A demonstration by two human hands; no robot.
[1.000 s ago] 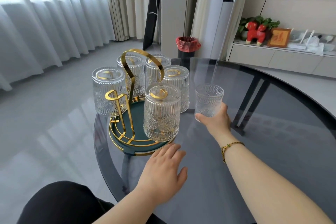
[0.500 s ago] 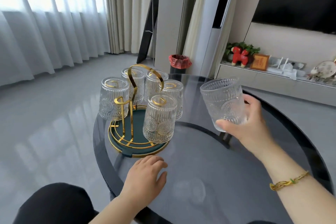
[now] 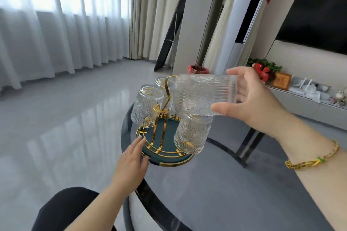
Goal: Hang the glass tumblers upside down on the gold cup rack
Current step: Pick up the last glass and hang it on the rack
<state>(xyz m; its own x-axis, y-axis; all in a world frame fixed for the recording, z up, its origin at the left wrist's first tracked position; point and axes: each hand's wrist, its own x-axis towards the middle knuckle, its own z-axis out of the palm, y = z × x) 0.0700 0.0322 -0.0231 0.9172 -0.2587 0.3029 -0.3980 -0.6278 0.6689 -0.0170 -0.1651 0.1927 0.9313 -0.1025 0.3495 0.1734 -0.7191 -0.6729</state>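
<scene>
My right hand (image 3: 257, 103) grips a ribbed glass tumbler (image 3: 202, 93), tipped on its side with the mouth pointing left, held in the air above the gold cup rack (image 3: 165, 116). The rack has a gold loop handle and a dark green round base (image 3: 169, 157) and stands on the left part of the dark glass table (image 3: 234, 184). Several tumblers hang upside down on it, one at the left (image 3: 146, 105) and one at the front (image 3: 191, 135); the held glass hides others behind it. My left hand (image 3: 131, 161) has its fingers apart and its fingertips on the base's front left rim.
The table edge curves just left of the rack, with grey floor beyond. A red-lined bin (image 3: 198, 69) stands behind the rack. A low shelf at the right carries a red toy (image 3: 262, 70), a framed picture and small items. Curtains line the left wall.
My right hand has lifted the tumbler off the table, turned it from upright onto its side and carried it over the rack. My left hand has moved forward from the table to the base's rim.
</scene>
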